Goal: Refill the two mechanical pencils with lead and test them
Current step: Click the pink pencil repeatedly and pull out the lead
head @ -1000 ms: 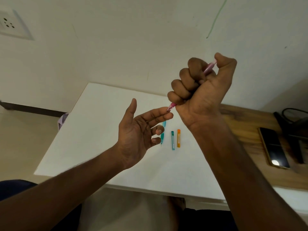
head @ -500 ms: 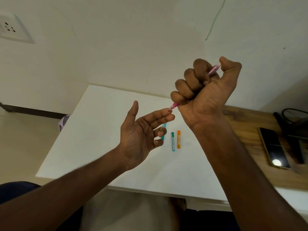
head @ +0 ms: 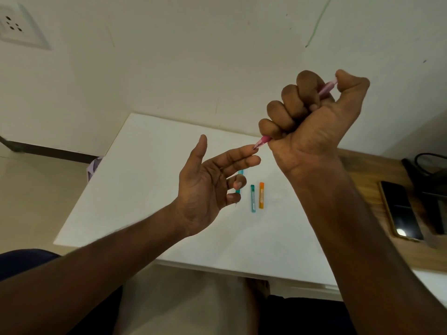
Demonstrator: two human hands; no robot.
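My right hand (head: 312, 122) grips a pink mechanical pencil (head: 326, 88) in a fist, thumb on its top end, tip pointing down-left. The pencil's tip touches the index fingertip of my left hand (head: 208, 187), which is held palm up with index and middle fingers straight and the other two curled, holding nothing. On the white table (head: 135, 180) below lie a teal mechanical pencil (head: 239, 182), mostly hidden behind my left fingers, a teal lead case (head: 253, 198) and an orange lead case (head: 261, 195) side by side.
A phone (head: 399, 211) lies on the wooden surface (head: 362, 175) at the right, with black cables (head: 430, 165) behind it. A wall socket (head: 14, 25) is at the upper left. A small purple object (head: 93, 166) shows past the table's left edge.
Both hands stay raised together and have shifted slightly in the view. The pencil tip has come to rest on my left index fingertip.
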